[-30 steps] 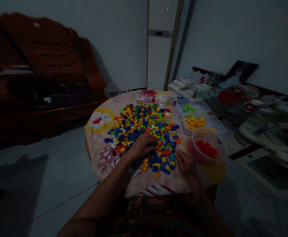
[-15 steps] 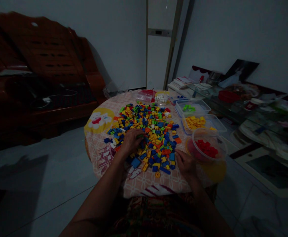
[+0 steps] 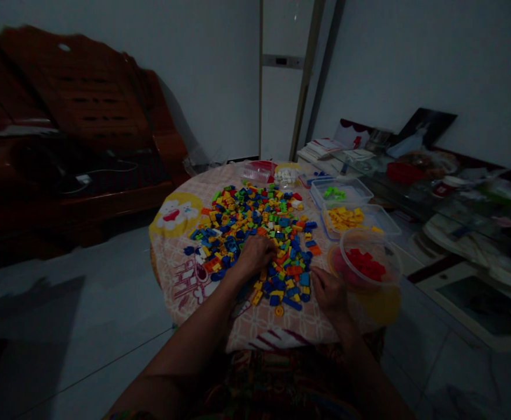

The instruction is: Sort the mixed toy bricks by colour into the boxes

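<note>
Left hand point(image 3: 255, 255) shifted rightward; patterned tablecloth point(image 3: 297, 322), wooden sofa point(image 3: 93, 99)

Toy bricks point(image 3: 255, 217) (many yellow or blue) lie jumbled across the patterned tablecloth point(image 3: 255, 322).

Two hands point(image 3: 256, 255) point(image 3: 332, 294), one round plastic tub point(image 3: 391, 251), at least two rectangular boxes point(image 3: 360, 191) point(image 3: 381, 217), building bricks point(image 3: 277, 217) beyond counting

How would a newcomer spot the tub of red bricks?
Start at the cloth-covered table with its heap of mixed bricks. On its right side, just past the right hand, sits the clear tub of red bricks. It is round, unlike the rectangular yellow-brick box and green-brick box beyond it.
</note>
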The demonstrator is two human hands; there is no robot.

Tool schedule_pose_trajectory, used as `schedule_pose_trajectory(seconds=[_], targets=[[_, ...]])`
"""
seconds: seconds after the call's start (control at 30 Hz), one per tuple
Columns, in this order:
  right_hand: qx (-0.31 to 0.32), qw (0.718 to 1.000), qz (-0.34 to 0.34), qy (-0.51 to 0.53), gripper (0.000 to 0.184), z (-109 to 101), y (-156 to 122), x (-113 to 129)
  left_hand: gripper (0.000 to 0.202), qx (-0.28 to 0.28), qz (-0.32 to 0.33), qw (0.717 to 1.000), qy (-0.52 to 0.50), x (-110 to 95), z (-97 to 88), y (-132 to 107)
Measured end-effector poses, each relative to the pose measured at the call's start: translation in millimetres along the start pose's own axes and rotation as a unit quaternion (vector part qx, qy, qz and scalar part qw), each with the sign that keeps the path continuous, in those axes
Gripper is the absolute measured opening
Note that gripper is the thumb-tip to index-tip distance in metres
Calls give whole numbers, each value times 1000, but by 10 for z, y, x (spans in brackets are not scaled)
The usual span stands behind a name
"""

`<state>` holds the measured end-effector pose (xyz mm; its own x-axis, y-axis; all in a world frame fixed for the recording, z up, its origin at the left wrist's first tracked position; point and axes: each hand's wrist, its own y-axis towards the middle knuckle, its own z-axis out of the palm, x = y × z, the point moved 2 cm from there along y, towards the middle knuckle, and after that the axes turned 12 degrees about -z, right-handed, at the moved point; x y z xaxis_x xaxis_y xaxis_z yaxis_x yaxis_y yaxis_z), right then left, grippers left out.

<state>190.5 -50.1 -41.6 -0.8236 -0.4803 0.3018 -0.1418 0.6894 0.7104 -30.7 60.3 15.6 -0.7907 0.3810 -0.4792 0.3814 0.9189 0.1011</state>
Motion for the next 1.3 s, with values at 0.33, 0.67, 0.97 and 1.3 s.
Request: schedule_pose_trajectory(seconds=[0.33,0.67,0.97,1.3], targets=[[2,1000,-7,4,33,-3,9,3,17,8,42,999,-17,-65,24,-19],[8,1000,3,-8,33,9,5,3,17,-29,23,999,-11,-119,48,32],[5,1000,-21,-9,33,10,1,-25,21,9,-24,972,-235,-1077,189,1026],[4,1000,-7,11,33,-4,-13,-13,39,17,47,969,-242,-850,253,428]])
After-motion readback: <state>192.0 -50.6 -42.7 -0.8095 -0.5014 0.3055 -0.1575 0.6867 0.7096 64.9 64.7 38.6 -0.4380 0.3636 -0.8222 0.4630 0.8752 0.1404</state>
